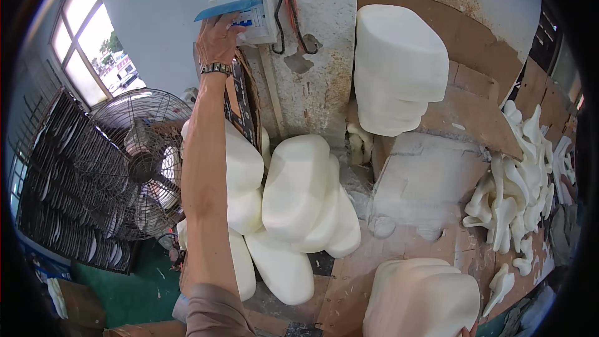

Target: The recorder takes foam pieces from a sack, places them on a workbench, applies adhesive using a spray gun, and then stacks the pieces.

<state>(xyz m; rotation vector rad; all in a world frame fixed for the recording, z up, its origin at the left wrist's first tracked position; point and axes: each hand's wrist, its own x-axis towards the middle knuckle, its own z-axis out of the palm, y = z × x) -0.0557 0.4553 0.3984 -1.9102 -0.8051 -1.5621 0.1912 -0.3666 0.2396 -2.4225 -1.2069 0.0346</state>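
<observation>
My left hand (218, 42) reaches up to a small white breaker box (267, 23) on the wall. Its fingers go under the raised blue cover (228, 9), beside the switches, and the thumb is spread to the right; the fingertips are partly hidden. A banded watch (216, 68) circles that wrist. At the lower edge, fingers of my right hand (467, 332) are pressed to a stack of cream foam pads (421, 299); the rest of this hand is out of frame.
More foam pads (296, 187) are piled below my left arm. Another stack (399, 65) stands at the back, near cardboard (477, 112). A caged fan (140, 162) is at left, and small curved foam pieces (515, 181) are heaped at right. Cables (288, 15) hang beside the box.
</observation>
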